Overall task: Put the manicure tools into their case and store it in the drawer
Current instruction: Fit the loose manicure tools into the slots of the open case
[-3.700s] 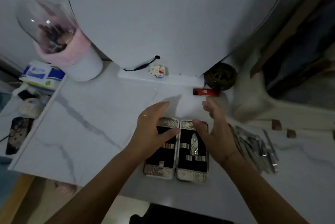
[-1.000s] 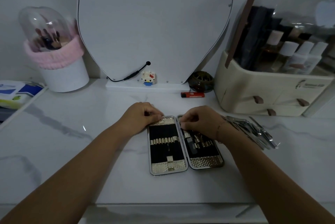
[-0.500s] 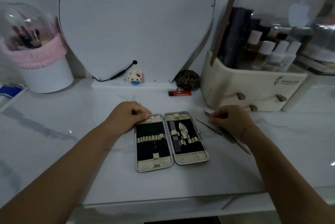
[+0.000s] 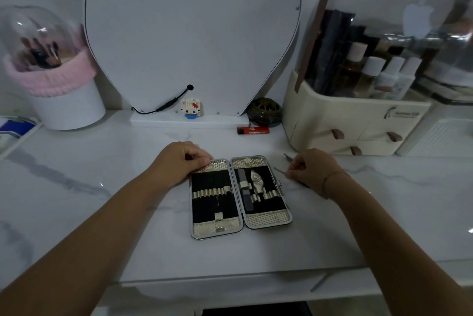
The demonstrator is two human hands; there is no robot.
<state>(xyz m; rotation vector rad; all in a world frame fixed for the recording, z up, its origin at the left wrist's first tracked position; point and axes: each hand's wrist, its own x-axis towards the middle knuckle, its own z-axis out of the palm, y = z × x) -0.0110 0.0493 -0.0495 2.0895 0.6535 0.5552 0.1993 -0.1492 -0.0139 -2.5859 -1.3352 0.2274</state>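
Case (image 4: 240,195) lies open flat on the marble table (image 4: 102,213), mid-front, both halves facing up. The right half has a nipper (image 4: 257,180) and a dark file (image 4: 244,189) tucked in its loops.

Left hand (image 4: 181,162): fingers curled, holding the far left corner of the case down against the table.

Right hand (image 4: 312,169): just right of the case, fingers pinching a thin metal tool (image 4: 280,170) low over the table. A second tool tip (image 4: 286,155) sticks out past the knuckles; can't tell if it's in the grip or lying underneath.

The cream organizer (image 4: 358,121) sits behind the right hand and its drawers (image 4: 371,134) are closed. A red lighter (image 4: 253,130) lies beyond the case, near the mirror (image 4: 192,34) base.
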